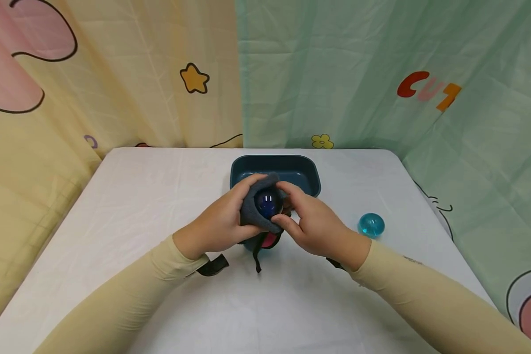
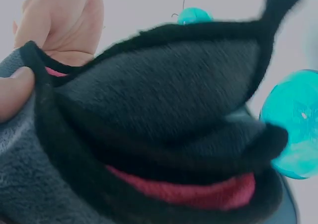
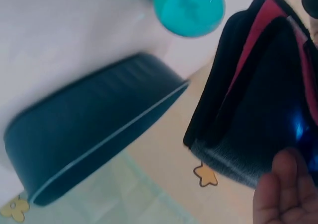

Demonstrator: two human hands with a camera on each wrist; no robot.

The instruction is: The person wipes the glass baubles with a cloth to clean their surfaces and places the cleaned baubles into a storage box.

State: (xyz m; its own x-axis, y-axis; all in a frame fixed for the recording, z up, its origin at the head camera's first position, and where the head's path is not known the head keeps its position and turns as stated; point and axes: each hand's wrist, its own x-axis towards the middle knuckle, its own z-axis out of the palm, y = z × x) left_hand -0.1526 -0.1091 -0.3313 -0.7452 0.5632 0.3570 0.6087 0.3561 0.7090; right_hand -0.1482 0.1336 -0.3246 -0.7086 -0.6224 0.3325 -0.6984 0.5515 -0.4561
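In the head view my left hand (image 1: pixel 221 219) wraps a dark grey cloth (image 1: pixel 250 209) round a shiny dark blue ball (image 1: pixel 268 202). From the other side my right hand (image 1: pixel 311 223) holds the ball, with thumb and index finger curled at its edge. The cloth has black edging and a pinkish-red side; its folds gape widely in the left wrist view, where the left thumb (image 2: pixel 15 92) lies on it. Fingertips of the right hand (image 3: pixel 288 189) lie at the ball and cloth in the right wrist view. Cloth and fingers hide the ball's underside.
Behind the hands stands a dark teal rectangular tub (image 1: pixel 309 169) on the white table (image 1: pixel 159 191). A clear turquoise ball (image 1: pixel 371 225) lies to the right. Another turquoise ball (image 2: pixel 298 124) is close below the cloth. Patterned curtains (image 1: pixel 336 73) enclose the table.
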